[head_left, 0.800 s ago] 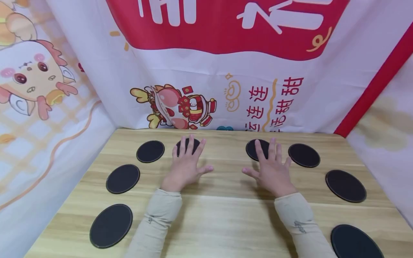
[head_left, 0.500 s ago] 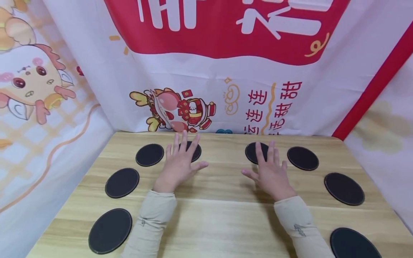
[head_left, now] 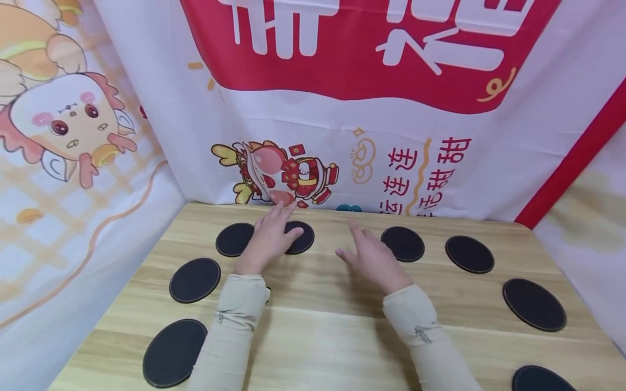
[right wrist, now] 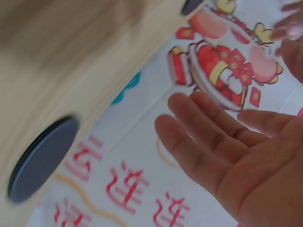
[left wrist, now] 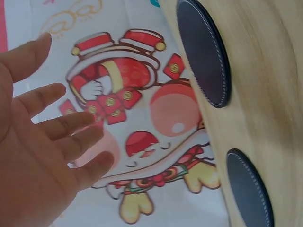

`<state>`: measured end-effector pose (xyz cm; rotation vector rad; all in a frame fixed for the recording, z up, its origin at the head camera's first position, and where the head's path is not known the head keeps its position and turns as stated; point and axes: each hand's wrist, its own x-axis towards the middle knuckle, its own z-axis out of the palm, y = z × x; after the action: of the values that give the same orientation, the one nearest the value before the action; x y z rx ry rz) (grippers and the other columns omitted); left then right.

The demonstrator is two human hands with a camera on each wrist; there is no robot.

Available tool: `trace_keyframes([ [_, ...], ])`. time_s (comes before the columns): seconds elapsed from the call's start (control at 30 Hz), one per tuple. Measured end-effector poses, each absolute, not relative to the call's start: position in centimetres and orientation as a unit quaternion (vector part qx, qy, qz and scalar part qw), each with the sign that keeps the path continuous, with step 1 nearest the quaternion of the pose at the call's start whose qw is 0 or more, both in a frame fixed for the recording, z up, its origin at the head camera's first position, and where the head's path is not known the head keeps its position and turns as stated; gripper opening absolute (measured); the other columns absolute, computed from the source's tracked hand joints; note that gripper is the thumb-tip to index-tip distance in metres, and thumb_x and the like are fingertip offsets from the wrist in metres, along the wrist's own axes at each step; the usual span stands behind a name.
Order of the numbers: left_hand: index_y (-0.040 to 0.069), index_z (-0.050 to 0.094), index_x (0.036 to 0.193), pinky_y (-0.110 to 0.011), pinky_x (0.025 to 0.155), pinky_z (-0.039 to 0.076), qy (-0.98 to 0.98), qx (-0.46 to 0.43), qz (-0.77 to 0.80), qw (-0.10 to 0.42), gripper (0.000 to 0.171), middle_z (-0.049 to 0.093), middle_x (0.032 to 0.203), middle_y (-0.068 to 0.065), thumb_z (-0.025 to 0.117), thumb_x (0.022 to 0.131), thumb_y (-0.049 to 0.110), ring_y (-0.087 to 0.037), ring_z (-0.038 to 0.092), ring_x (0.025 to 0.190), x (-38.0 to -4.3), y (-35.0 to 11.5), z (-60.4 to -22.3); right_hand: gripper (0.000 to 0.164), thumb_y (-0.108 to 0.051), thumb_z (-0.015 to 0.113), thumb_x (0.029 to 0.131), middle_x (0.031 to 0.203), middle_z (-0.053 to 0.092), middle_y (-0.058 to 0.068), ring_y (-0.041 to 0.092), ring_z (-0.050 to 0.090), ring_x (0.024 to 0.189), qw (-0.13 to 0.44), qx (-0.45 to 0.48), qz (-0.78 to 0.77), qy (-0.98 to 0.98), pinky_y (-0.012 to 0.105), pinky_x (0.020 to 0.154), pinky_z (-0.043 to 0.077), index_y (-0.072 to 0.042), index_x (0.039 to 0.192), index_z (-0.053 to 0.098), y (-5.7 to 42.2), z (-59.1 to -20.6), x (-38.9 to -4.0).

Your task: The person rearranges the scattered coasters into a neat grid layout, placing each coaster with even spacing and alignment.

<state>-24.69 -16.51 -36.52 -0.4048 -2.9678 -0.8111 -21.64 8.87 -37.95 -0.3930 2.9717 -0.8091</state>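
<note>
L cloth [head_left: 73, 130]: white hanging w/ pink-maned cartoon animal & orange check.
Disc 1 [head_left: 172, 353]: flat, black, round, on worktop, near L; R edge partly hidden by sleeve.
Disc 2 [head_left: 194, 280]: same kind, farther back.
L sleeve [head_left: 235, 326]: pale, padded, reaching fwd.
Disc 3 [head_left: 232, 240]: far row, R side partly behind L hand.
L hand [head_left: 264, 241]: btwn discs 3 & 4, overlapping both in head view; L wrist view shows fingers apart from the discs.
L grip: wide open, fingers spread, thumb out; holds nothing.
Dragon print [head_left: 279, 171]: sideways on back cloth [head_left: 332, 119], beyond L hand.
Disc 4 [head_left: 301, 239]: far row, L part hidden by L hand.
Worktop [head_left: 313, 342]: light wood grain, carries all discs.
R hand [head_left: 376, 258]: btwn discs 4 & 5, just beside 5, slanting L; in R wrist view, fingers clear of the disc shown.
R grip: open, fingers extended, thumb apart; holds nothing.
Disc 5 [head_left: 405, 244]: far row, R of R hand.
R sleeve [head_left: 425, 336]: pale, matches L.
Disc 6 [head_left: 470, 254]: farther R.
Disc 7 [head_left: 534, 304]: R side, nearer.
Disc 8 [head_left: 543, 380]: near R, cut by frame.
Red strip [head_left: 572, 157]: slants up R, along the cloth.
</note>
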Motion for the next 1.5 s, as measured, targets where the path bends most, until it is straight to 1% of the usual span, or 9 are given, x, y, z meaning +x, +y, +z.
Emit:
trace_keyframes([
  [0.13, 0.008, 0.039, 0.155, -0.056, 0.115, 0.025, -0.954, -0.119, -0.275, 0.017, 0.060, 0.037, 0.157, -0.019, 0.059, 0.103, 0.029, -0.037, 0.032, 0.144, -26.2, -17.6, -37.2, 0.068, -0.041, 0.063, 0.100, 0.122, 0.063, 0.017, 0.029, 0.060, 0.111, 0.016, -0.136, -0.301, 0.944, 0.048, 0.097, 0.047, -0.006, 0.154, 0.040, 6.5, -38.2, -24.1],
  [0.2, 0.006, 0.044, 0.153, -0.053, 0.114, 0.029, -0.953, -0.113, -0.279, 0.014, 0.056, 0.042, 0.153, -0.019, 0.059, 0.103, 0.026, -0.036, 0.036, 0.142, -26.7, -18.0, -37.7, 0.063, -0.036, 0.065, 0.100, 0.102, 0.066, 0.010, 0.024, 0.062, 0.091, 0.019, -0.140, -0.325, 0.935, 0.044, 0.086, 0.051, -0.004, 0.151, 0.046, 5.4, -38.6, -25.2],
  [0.27, 0.005, 0.047, 0.151, -0.052, 0.114, 0.030, -0.953, -0.101, -0.286, 0.007, 0.054, 0.045, 0.152, -0.018, 0.060, 0.103, 0.025, -0.036, 0.037, 0.141, -27.2, -18.1, -38.0, 0.058, -0.033, 0.066, 0.100, 0.094, 0.066, 0.007, 0.020, 0.061, 0.083, 0.030, -0.136, -0.356, 0.924, 0.042, 0.082, 0.052, -0.004, 0.147, 0.050, 4.4, -39.1, -26.0],
  [0.47, 0.006, 0.048, 0.150, -0.057, 0.110, 0.034, -0.959, -0.056, -0.276, -0.033, 0.055, 0.048, 0.149, -0.019, 0.059, 0.103, 0.031, -0.038, 0.041, 0.139, -28.1, -17.6, -39.0, 0.051, -0.031, 0.062, 0.101, 0.098, 0.071, 0.012, 0.022, 0.069, 0.077, 0.064, -0.099, -0.440, 0.890, 0.040, 0.082, 0.054, 0.000, 0.141, 0.056, 2.1, -40.7, -28.1],
  [0.63, 0.005, 0.049, 0.149, -0.059, 0.108, 0.035, -0.965, -0.022, -0.256, -0.045, 0.054, 0.048, 0.148, -0.021, 0.058, 0.103, 0.032, -0.042, 0.042, 0.136, -28.3, -17.2, -39.8, 0.049, -0.022, 0.059, 0.101, 0.092, 0.069, 0.018, 0.031, 0.070, 0.072, 0.107, -0.043, -0.516, 0.849, 0.041, 0.066, 0.058, 0.003, 0.143, 0.052, 1.1, -41.7, -28.7],
  [0.8, 0.005, 0.049, 0.149, -0.060, 0.106, 0.037, -0.971, 0.010, -0.232, -0.060, 0.054, 0.047, 0.147, -0.025, 0.057, 0.103, 0.034, -0.044, 0.042, 0.134, -28.3, -17.4, -40.3, 0.056, -0.014, 0.054, 0.099, 0.084, 0.066, 0.019, 0.024, 0.064, 0.060, 0.171, 0.024, -0.595, 0.785, 0.036, 0.055, 0.057, 0.004, 0.150, 0.040, 0.6, -42.9, -29.1],
  [1.07, 0.004, 0.050, 0.148, -0.062, 0.104, 0.037, -0.972, 0.026, -0.219, -0.079, 0.057, 0.048, 0.144, -0.026, 0.057, 0.102, 0.037, -0.046, 0.040, 0.136, -28.6, -17.6, -40.7, 0.068, -0.014, 0.050, 0.099, 0.093, 0.068, 0.023, 0.019, 0.062, 0.054, 0.243, 0.045, -0.627, 0.739, 0.032, 0.049, 0.056, 0.003, 0.158, 0.021, 0.7, -43.7, -29.7],
  [1.3, 0.004, 0.044, 0.151, -0.062, 0.103, 0.038, -0.972, 0.029, -0.217, -0.090, 0.060, 0.045, 0.145, -0.029, 0.057, 0.102, 0.037, -0.048, 0.039, 0.135, -28.8, -17.4, -41.4, 0.063, -0.014, 0.048, 0.098, 0.086, 0.066, 0.019, 0.019, 0.060, 0.052, 0.271, 0.034, -0.620, 0.736, 0.033, 0.049, 0.056, -0.005, 0.158, 0.031, 0.4, -43.5, -29.5],
  [1.5, 0.003, 0.042, 0.152, -0.061, 0.104, 0.038, -0.970, 0.026, -0.228, -0.085, 0.061, 0.043, 0.146, -0.030, 0.057, 0.102, 0.035, -0.048, 0.041, 0.134, -28.9, -17.1, -41.6, 0.064, -0.015, 0.048, 0.098, 0.088, 0.066, 0.018, 0.020, 0.061, 0.053, 0.277, 0.034, -0.624, 0.730, 0.034, 0.049, 0.056, -0.007, 0.159, 0.029, 0.3, -43.8, -29.6],
])
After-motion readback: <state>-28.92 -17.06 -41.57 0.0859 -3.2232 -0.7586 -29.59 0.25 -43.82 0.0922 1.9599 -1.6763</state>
